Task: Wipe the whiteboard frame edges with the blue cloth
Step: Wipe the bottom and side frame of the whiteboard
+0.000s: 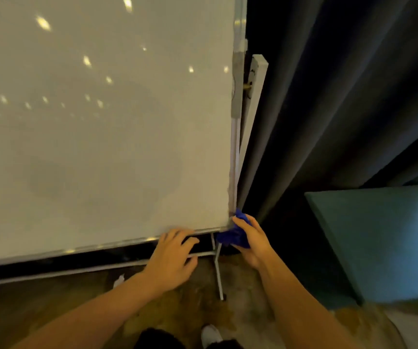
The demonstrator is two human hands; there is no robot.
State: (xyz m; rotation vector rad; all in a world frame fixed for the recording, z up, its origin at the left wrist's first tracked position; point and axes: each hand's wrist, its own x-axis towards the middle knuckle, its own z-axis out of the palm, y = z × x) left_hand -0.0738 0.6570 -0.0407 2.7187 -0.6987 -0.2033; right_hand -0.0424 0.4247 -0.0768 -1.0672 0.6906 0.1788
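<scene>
A large whiteboard (97, 137) fills the upper left, edged by a thin silver frame (235, 157) down its right side and along its bottom. My right hand (254, 241) grips a crumpled blue cloth (233, 235) and presses it against the frame's bottom right corner. My left hand (172, 258) rests with fingers spread on the bottom frame edge just left of that corner, fingertips curled over it.
A white stand leg (218, 270) and crossbar (71, 272) run below the board. Dark curtains (328, 96) hang close on the right. A teal panel (384, 243) stands at lower right. My white shoe (211, 335) is on the brownish floor.
</scene>
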